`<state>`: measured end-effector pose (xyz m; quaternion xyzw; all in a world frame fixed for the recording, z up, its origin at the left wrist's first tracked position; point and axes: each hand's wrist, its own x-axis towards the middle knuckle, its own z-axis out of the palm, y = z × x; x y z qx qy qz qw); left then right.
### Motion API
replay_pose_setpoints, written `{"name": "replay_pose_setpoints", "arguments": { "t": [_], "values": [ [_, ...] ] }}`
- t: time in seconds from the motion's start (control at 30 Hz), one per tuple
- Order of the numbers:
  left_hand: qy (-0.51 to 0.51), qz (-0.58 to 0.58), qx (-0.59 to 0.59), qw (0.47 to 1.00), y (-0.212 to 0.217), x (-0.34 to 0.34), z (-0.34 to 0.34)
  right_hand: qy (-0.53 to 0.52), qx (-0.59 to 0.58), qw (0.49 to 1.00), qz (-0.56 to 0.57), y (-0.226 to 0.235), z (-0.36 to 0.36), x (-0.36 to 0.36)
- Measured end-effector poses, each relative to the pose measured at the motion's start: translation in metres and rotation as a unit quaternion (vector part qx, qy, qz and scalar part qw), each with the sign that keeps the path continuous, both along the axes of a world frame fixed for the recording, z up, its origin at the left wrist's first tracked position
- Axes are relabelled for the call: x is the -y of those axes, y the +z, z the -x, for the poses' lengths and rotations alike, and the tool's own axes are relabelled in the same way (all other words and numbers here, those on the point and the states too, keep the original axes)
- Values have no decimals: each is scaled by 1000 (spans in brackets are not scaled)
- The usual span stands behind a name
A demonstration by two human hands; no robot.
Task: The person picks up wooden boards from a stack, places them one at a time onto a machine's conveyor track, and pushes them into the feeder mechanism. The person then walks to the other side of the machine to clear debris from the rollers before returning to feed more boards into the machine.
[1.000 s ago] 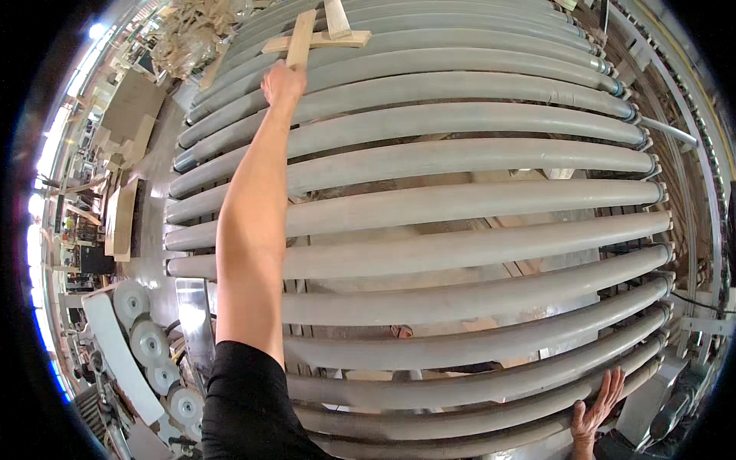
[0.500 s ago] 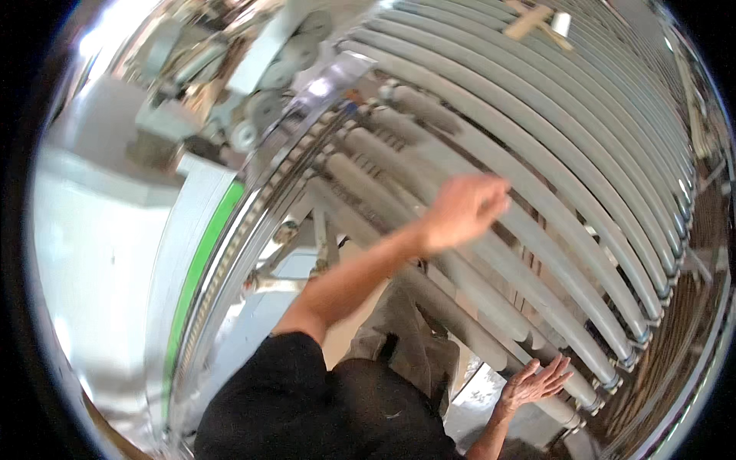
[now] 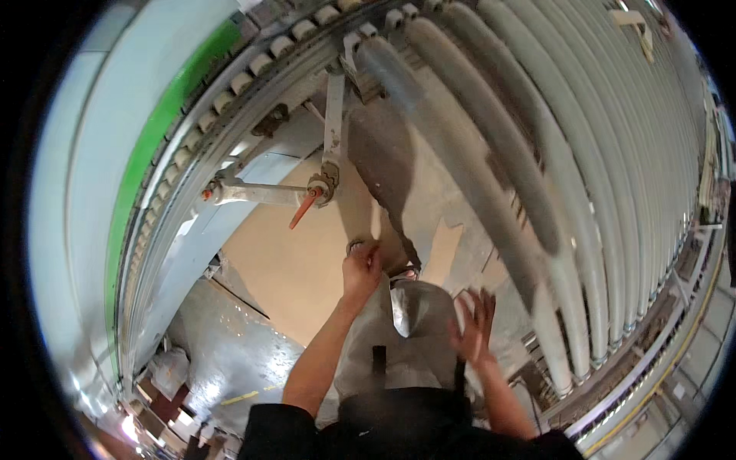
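My left hand (image 3: 362, 273) hangs low in front of my legs, over a tan board (image 3: 284, 261) beneath the rollers. Its fingers are curled closed, and their inside is hidden. A small dark round thing (image 3: 355, 246) shows right by its knuckles; I cannot make out what it is. My right hand (image 3: 475, 326) is beside my right leg with its fingers apart, slightly blurred, and nothing shows in it. To its right run the long grey conveyor rollers (image 3: 491, 184), apart from the hand.
A jointed metal bracket (image 3: 264, 193) with a red lever (image 3: 307, 207) juts in at the left. Behind it curves a rail with small wheels (image 3: 222, 101) and a green strip (image 3: 146, 146). A pale strip of board (image 3: 443, 251) lies low ahead. Wooden pieces (image 3: 632, 23) rest far right.
The view has swung down and left, toward the bracket and floor. My left hand has come from above the rollers to in front of my legs. My right hand has left the roller ends.
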<state>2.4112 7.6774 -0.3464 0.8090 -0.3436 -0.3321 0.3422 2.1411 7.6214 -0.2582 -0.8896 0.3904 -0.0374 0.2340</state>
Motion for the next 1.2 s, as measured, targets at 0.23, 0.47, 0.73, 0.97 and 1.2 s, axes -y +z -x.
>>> {"name": "replay_pose_setpoints", "arguments": {
  "t": [0.23,0.47,0.73,0.97,1.2],
  "values": [
    [90,36,-98,990,-62,-3,-50,-465,66,844,-261,-285,19,146],
    [-50,106,-43,992,-170,47,-96,-611,155,770,-96,-452,104,366],
    [-48,45,-28,997,-383,68,-98,-449,-127,881,76,-429,157,504],
    [-22,-7,-182,983,-446,71,-16,-417,-50,872,251,-343,248,646],
    [203,-49,-339,917,-458,-100,52,-300,-227,872,314,-300,246,807]
  ]
}}
